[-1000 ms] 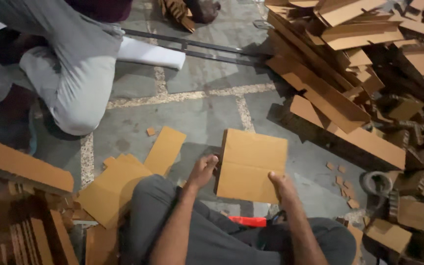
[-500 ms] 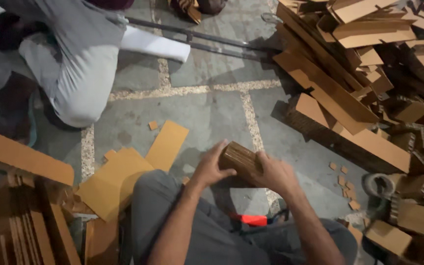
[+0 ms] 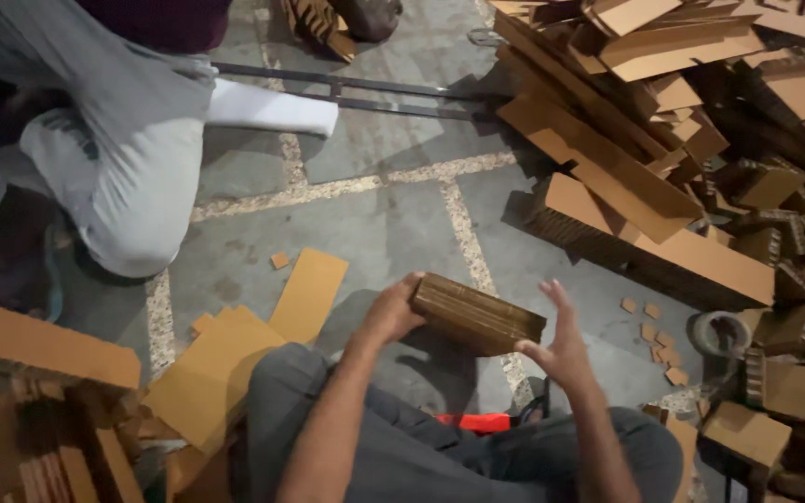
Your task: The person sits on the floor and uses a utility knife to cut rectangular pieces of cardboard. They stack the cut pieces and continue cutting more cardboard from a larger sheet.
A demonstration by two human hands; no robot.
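**Folded cardboard bundle held over the knees**

The left hand [image 3: 391, 315] is closed around one end of a brown, folded-flat bundle of corrugated cardboard [image 3: 477, 314], thumb on top and fingers wrapped under its near-left corner. The right hand [image 3: 559, 337] is spread wide, palm turned toward the bundle's other end and just beside it — not touching, holding nothing. The bundle hangs tilted above the grey stone floor [image 3: 375, 224], in front of the person's grey-trousered knees, its far end lower than the gripped end.

As for progress, the sheet looks already folded into a compact stack; pressing it square between both palms and setting it down seem to be what is left.

Flat tan cardboard sheets [image 3: 235, 359] lie on the floor near its left edge — a large heap of cardboard offcuts [image 3: 663, 121] fills the top right corner. Another person's bent leg in light grey trousers [image 3: 123, 177] kneels at the upper left.
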